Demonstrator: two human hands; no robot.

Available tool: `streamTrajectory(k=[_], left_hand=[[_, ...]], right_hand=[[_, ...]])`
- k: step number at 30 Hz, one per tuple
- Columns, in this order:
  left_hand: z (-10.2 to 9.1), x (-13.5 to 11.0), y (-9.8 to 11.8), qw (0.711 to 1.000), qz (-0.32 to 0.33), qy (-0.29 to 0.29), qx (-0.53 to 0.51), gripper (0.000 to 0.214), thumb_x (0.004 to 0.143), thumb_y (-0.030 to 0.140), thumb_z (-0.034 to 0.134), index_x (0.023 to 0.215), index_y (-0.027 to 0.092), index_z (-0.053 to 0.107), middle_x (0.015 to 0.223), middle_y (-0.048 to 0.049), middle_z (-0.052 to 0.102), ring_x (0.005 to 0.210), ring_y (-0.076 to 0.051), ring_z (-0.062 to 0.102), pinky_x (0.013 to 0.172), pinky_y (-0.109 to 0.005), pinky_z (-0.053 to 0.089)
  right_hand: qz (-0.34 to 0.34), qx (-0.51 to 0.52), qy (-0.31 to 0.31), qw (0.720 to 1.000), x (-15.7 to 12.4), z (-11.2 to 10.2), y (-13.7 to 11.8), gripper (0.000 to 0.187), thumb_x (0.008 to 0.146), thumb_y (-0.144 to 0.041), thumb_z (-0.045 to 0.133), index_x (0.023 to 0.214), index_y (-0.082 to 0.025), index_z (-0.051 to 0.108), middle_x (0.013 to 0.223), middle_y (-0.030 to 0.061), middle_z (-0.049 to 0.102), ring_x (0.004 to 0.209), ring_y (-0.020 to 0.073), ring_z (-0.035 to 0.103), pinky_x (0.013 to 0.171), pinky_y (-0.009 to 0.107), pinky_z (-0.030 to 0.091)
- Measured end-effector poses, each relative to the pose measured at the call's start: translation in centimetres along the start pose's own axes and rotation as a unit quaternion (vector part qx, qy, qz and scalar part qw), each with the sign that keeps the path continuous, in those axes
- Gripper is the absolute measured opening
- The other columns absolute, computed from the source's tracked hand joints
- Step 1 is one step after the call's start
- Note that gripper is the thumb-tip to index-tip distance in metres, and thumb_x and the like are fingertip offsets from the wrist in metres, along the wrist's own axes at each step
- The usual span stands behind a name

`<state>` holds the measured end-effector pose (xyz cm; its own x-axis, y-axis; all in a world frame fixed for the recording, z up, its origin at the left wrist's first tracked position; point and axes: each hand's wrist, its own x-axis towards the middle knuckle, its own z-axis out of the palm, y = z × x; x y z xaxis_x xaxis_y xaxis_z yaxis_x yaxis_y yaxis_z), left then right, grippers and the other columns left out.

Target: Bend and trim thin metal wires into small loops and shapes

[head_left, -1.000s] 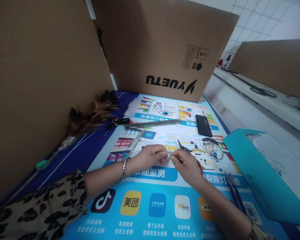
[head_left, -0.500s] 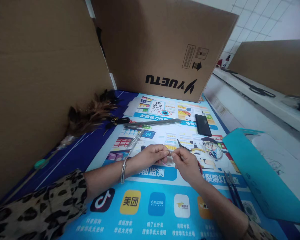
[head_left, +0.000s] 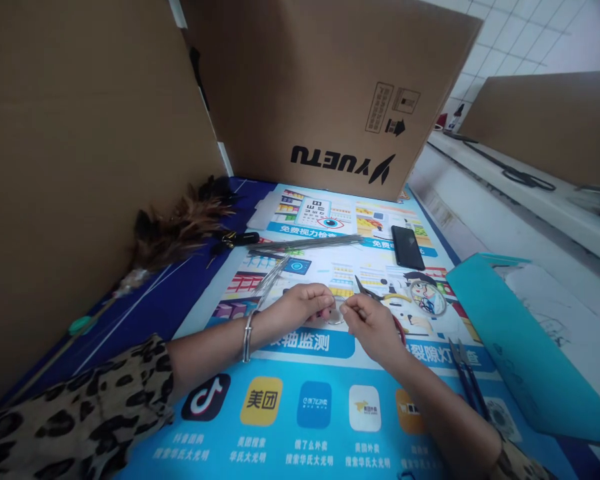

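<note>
A thin, pale wire ring [head_left: 336,315] is between my two hands, above the printed mat. My left hand [head_left: 304,304] pinches its left side between thumb and forefinger. On the opposite side, the fingertips of my right hand [head_left: 373,325] are also closed on it, with a small gap between the hands. Pliers with dark jaws and red-and-yellow handles [head_left: 366,289] lie just beyond my right hand, which hides part of them. A larger coil of clear or silvery wire [head_left: 429,298] rests to the right of the pliers.
Behind my hands are a bundle of thin metal rods [head_left: 307,245], loose wires [head_left: 271,275] and a black phone [head_left: 407,247]. Dark-handled tools [head_left: 467,380] and a teal box [head_left: 525,360] lie right. A feather duster [head_left: 180,227] leans left, beside cardboard walls [head_left: 330,87].
The gap between my fingertips has widened slightly, showing more of the ring. My left hand has shifted a little left and up. The view has tilted slightly.
</note>
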<state>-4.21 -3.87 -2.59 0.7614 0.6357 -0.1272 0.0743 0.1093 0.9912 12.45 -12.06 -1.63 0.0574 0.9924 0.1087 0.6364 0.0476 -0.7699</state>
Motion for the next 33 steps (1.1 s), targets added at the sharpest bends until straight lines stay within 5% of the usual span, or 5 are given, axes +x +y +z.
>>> streamTrajectory(k=[9, 12, 20, 26, 33], left_hand=[[0.0, 0.2, -0.4, 0.999, -0.027, 0.008, 0.030, 0.028, 0.079, 0.041, 0.049, 0.072, 0.014, 0.055, 0.061, 0.0013, 0.052, 0.045, -0.005, 0.037, 0.043, -0.017, 0.027], [0.0, 0.1, -0.4, 0.998, -0.040, 0.016, 0.046, 0.029, 0.078, 0.042, 0.050, 0.076, 0.014, 0.056, 0.060, 0.0015, 0.052, 0.045, -0.006, 0.038, 0.043, -0.018, 0.028], [-0.5, 0.2, -0.7, 0.991, -0.041, 0.006, 0.124, 0.030, 0.078, 0.044, 0.050, 0.083, 0.016, 0.060, 0.070, -0.0014, 0.059, 0.047, -0.006, 0.040, 0.043, -0.018, 0.029], [-0.6, 0.1, -0.8, 0.990, -0.049, 0.005, 0.131, 0.031, 0.077, 0.045, 0.051, 0.085, 0.017, 0.061, 0.071, -0.0013, 0.060, 0.048, -0.007, 0.041, 0.044, -0.018, 0.030], [-0.3, 0.1, -0.7, 0.991, -0.051, 0.012, 0.125, 0.033, 0.075, 0.046, 0.052, 0.080, 0.015, 0.061, 0.068, -0.0016, 0.059, 0.048, -0.007, 0.042, 0.043, -0.017, 0.031]], right_hand=[[-0.024, -0.062, -0.008, 0.998, 0.4, -2.1, -1.6, 0.027, 0.080, -0.035, 0.053, 0.102, -0.020, 0.057, 0.077, 0.0014, 0.062, 0.067, 0.0124, 0.055, 0.060, 0.023, 0.039], [-0.045, -0.099, 0.001, 0.994, -0.4, -4.1, -3.3, 0.018, 0.080, -0.030, 0.054, 0.093, -0.020, 0.060, 0.077, 0.0003, 0.062, 0.068, 0.0112, 0.055, 0.062, 0.022, 0.038], [-0.001, -0.165, -0.213, 0.963, -9.5, -7.5, -3.1, 0.012, 0.081, -0.022, 0.052, 0.072, -0.018, 0.058, 0.073, -0.0001, 0.058, 0.068, 0.0109, 0.052, 0.061, 0.022, 0.035], [0.094, -0.143, -0.194, 0.966, -15.9, -6.8, -1.0, 0.018, 0.077, -0.027, 0.060, 0.093, -0.021, 0.057, 0.094, 0.0023, 0.056, 0.074, 0.0122, 0.053, 0.064, 0.022, 0.038], [0.085, -0.237, -0.119, 0.960, -18.3, -3.8, -0.3, 0.011, 0.084, -0.023, 0.048, 0.078, -0.019, 0.056, 0.082, 0.0036, 0.056, 0.075, 0.0155, 0.051, 0.066, 0.027, 0.037]])
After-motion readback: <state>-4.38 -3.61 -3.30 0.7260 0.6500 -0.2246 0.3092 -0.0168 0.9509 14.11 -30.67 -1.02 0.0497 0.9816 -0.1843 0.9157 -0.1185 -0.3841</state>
